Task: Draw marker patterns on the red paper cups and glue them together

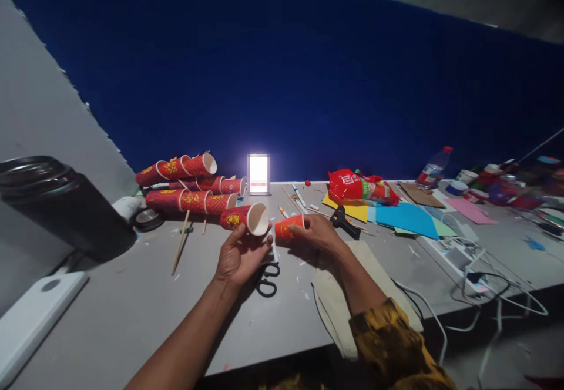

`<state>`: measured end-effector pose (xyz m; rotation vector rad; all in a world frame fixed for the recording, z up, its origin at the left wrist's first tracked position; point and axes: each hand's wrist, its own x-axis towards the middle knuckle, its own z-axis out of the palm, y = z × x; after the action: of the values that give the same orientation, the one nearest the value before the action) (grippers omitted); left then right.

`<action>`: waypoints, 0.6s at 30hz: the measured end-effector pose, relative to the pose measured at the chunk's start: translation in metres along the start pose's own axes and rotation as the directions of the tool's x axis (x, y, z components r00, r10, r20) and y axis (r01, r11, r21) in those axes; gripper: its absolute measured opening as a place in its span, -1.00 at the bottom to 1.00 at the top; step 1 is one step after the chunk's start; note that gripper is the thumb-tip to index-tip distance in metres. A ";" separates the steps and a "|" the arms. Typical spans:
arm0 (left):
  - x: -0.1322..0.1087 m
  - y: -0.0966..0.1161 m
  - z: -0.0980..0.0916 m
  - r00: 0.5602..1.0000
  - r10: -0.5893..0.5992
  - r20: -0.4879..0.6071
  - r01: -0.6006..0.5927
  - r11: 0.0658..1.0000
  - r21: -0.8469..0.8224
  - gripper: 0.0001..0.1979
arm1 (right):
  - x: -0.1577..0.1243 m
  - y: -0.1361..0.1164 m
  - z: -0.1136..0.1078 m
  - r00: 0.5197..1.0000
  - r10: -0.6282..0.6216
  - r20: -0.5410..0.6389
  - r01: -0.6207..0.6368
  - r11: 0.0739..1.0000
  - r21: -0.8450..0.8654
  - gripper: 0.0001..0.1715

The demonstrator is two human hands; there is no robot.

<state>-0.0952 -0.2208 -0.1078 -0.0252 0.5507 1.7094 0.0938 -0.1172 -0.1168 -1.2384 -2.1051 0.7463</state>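
Observation:
My left hand (241, 256) is closed round a red paper cup (235, 218) with gold print, tilted so its white inside faces right. My right hand (321, 232) grips an orange-red paper cup (288, 227) lying sideways, its narrow end towards the first cup. A small gap shows between the two cups. Just below them, black-handled scissors (267, 281) lie on the table. Behind my left hand rest rows of nested red cups (189, 201), with another row (176, 168) on top.
A black tumbler (70, 208) and a white box-like object (39, 325) stand left. A glue gun (345, 224), coloured paper (405, 218), a red packet (359, 187) and a power strip (453, 264) with cables lie right. Cloth (365, 272) lies under my right forearm; a lit phone (258, 174) stands behind.

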 end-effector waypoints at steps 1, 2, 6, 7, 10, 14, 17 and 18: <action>0.000 -0.001 0.000 1.000 -0.007 -0.001 0.007 1.000 -0.002 -0.76 | 0.003 -0.001 -0.001 1.000 -0.012 -0.026 0.011 0.999 -0.043 -0.61; -0.001 -0.001 -0.001 1.000 -0.016 -0.006 0.016 1.000 -0.003 -0.76 | 0.005 -0.001 -0.003 0.996 -0.040 -0.078 0.032 0.995 -0.096 -0.55; -0.002 -0.006 -0.005 0.997 -0.060 -0.043 0.060 0.998 0.011 -0.82 | 0.006 -0.009 -0.002 0.882 -0.254 -0.397 0.165 0.955 -0.246 -0.53; -0.003 -0.007 -0.006 0.996 -0.076 -0.048 0.077 0.997 0.014 -0.84 | 0.003 -0.013 -0.001 0.868 -0.277 -0.412 0.215 0.958 -0.191 -0.57; -0.004 -0.012 -0.008 0.992 -0.119 -0.038 0.121 0.992 0.042 -0.84 | -0.005 -0.024 0.006 0.940 -0.248 -0.234 0.292 0.940 0.178 -0.71; -0.007 -0.016 -0.007 0.991 -0.135 -0.006 0.135 0.985 0.107 -0.78 | -0.007 -0.031 0.012 0.984 -0.176 -0.031 0.170 0.872 0.459 -0.79; -0.008 -0.017 -0.008 0.989 -0.149 0.003 0.147 0.979 0.142 -0.76 | -0.005 -0.029 0.014 0.994 -0.108 -0.036 0.111 0.863 0.493 -0.81; -0.008 -0.017 -0.008 0.989 -0.150 0.005 0.148 0.979 0.141 -0.75 | -0.004 -0.027 0.014 0.996 -0.087 -0.034 0.092 0.860 0.502 -0.81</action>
<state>-0.0801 -0.2294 -0.1183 0.0466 0.6402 1.5213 0.0698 -0.1344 -0.1074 -0.8461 -1.7773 1.1531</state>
